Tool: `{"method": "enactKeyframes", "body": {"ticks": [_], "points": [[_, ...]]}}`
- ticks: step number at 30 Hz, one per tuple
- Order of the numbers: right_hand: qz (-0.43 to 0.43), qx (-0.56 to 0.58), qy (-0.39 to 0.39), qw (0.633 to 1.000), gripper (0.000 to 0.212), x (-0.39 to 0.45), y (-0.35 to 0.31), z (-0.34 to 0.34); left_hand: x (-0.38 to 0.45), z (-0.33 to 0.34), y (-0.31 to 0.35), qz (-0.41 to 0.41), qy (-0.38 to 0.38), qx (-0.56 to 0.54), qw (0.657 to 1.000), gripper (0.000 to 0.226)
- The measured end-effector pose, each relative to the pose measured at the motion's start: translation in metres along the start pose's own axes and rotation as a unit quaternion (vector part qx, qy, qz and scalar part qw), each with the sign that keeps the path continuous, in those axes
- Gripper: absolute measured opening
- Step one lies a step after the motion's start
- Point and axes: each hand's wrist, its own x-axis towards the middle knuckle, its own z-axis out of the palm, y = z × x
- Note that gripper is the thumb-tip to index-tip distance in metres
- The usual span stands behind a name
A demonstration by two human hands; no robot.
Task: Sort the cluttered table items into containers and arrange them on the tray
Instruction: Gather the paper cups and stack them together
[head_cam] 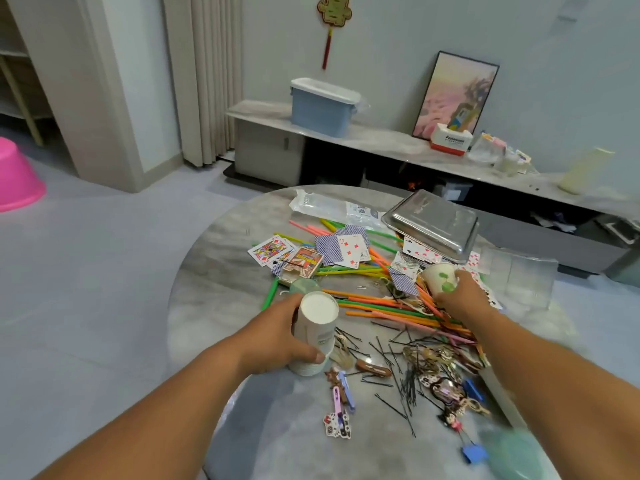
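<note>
Left hand [277,336]: I see it wrapped round a stack of paper cups [313,332] — bottoms up, near table edge.
Right hand [460,296]: fingers curled on one paper cup [440,277] above the straws [381,306].
Tray [434,223]: upside down — behind the cards [349,251].

Background: a pink basin [15,174] on the floor at left; a blue lidded storage box [322,107] on a long low shelf [388,142]; a framed picture [455,95] leaning against the wall; a red-and-white box [450,138] before it; a red-tasselled wall ornament [332,15]; beige curtains [204,77].
</note>
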Motion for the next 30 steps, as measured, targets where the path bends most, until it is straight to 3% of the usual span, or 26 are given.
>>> {"method": "enactKeyframes", "body": {"ticks": [3, 5, 9, 11, 15, 21, 27, 30], "points": [[-0.026, 0.013, 0.062, 0.998, 0.07, -0.011, -0.007, -0.002, 0.003, 0.001, -0.002, -0.001, -0.002, -0.001, 1.0, 0.079], [-0.068, 0.099, 0.091, 0.989, 0.063, -0.024, -0.021, -0.011, 0.004, 0.001, -0.004, -0.006, -0.005, -0.003, 1.0, 0.08], [-0.168, 0.214, 0.064, 0.96, 0.057, -0.052, -0.054, -0.037, 0.001, 0.002, -0.003, -0.012, -0.006, 0.006, 1.0, 0.082], [-0.206, 0.179, 0.054, 0.96, 0.057, -0.066, -0.07, -0.048, -0.001, 0.002, -0.002, -0.019, -0.008, 0.01, 1.0, 0.082], [-0.238, -0.035, 0.083, 0.967, 0.065, -0.086, -0.084, -0.062, -0.008, 0.002, 0.002, -0.029, -0.012, 0.021, 0.999, 0.077], [-0.244, -0.088, 0.06, 0.964, 0.062, -0.103, -0.093, -0.063, -0.02, -0.001, 0.005, -0.043, -0.013, 0.038, 0.998, 0.079], [-0.223, 0.147, -0.032, 0.963, 0.047, -0.121, -0.101, -0.062, -0.028, 0.001, 0.008, -0.044, -0.019, 0.033, 0.998, 0.074], [-0.266, 0.163, -0.065, 0.948, 0.045, -0.145, -0.111, -0.065, -0.029, 0.002, 0.013, -0.041, -0.02, 0.016, 0.999, 0.069]]}}
